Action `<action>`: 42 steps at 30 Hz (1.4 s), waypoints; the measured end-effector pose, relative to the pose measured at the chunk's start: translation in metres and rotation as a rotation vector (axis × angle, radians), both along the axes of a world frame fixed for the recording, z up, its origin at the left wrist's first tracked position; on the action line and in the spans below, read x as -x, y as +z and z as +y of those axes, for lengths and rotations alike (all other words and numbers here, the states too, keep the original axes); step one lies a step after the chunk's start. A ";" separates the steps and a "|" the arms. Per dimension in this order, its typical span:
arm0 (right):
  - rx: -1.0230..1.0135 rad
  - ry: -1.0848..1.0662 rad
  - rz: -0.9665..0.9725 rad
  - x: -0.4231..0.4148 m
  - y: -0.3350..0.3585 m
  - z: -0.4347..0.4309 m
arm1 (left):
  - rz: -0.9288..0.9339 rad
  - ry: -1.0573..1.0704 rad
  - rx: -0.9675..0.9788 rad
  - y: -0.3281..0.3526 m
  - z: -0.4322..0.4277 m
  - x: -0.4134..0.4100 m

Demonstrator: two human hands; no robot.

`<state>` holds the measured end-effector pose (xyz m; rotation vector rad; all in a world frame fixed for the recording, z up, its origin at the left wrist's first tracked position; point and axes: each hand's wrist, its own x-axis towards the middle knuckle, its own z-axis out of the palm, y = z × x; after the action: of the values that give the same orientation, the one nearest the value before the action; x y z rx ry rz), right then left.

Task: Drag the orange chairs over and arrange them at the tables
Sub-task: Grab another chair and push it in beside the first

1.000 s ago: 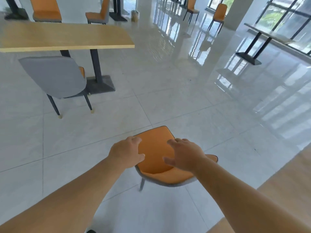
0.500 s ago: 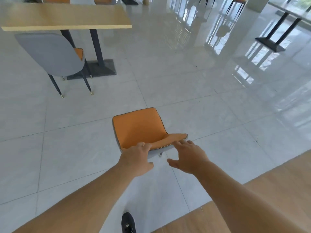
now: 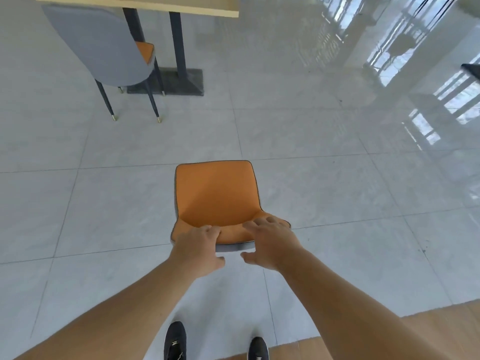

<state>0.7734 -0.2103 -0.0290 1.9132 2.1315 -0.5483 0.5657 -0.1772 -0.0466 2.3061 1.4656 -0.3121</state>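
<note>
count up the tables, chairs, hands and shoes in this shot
tables: 1, table
chairs: 2, orange chair under the hands, grey-backed chair at the table
hands: 2, left hand, right hand
shoes: 2, left shoe, right shoe
total: 7

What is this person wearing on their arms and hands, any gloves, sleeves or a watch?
Nothing: the left hand and right hand are ungloved, with no rings or watch visible, and both forearms are sleeveless up to the frame edge. Black shoes show below.
</note>
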 end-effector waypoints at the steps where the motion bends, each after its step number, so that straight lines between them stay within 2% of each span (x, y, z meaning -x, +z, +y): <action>1: 0.014 0.020 0.004 -0.005 -0.004 0.004 | 0.016 0.027 -0.019 -0.001 -0.002 -0.005; 5: 0.075 0.115 -0.019 -0.024 -0.022 0.017 | 0.043 0.109 -0.007 -0.007 -0.001 -0.020; 11: 0.023 0.236 -0.018 -0.035 -0.043 0.035 | 0.126 0.191 -0.047 -0.017 0.005 -0.031; 14: 0.019 0.282 0.001 -0.036 -0.042 0.068 | 0.095 0.238 -0.067 -0.017 0.032 -0.030; 21: 0.020 0.300 0.003 -0.037 -0.038 0.092 | 0.082 0.209 -0.074 -0.019 0.056 -0.030; 42: -0.047 0.266 0.009 -0.019 -0.045 0.334 | 0.079 0.212 -0.093 -0.024 0.299 -0.009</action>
<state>0.7922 0.1238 -0.0738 1.6132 2.3736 -0.4566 0.5750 0.1218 -0.0710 2.2050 1.7814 -0.2821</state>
